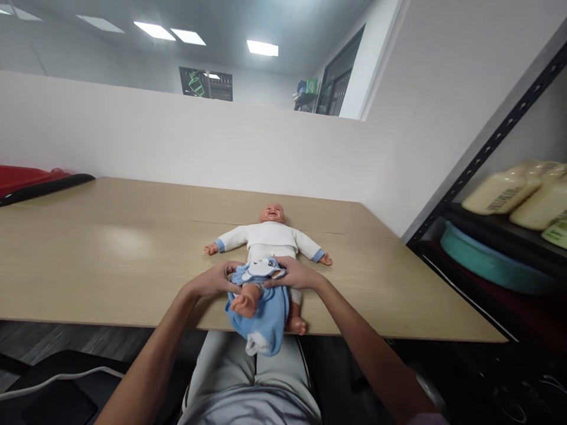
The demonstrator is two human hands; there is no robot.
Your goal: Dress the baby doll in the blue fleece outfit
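Observation:
A baby doll (272,236) in a white top with blue cuffs lies on its back, head away from me and arms spread. Around its leg on the left side of the view is a blue cloth garment (270,307) with a white animal face, and the bare foot (247,301) pokes out of it. My left hand (224,277) pinches the garment beside that leg. On the other side, my right hand (292,274) grips the cloth by the animal face. The doll's other foot (296,324) rests near the table edge, outside the garment. Part of the garment hangs over this edge.
The wooden table (133,265) runs up to a white wall with a window above. At the far left lies something red with a black rim (39,183). To the right, a black rack (469,153) holds cream bottles (500,192) and a teal basin (491,260).

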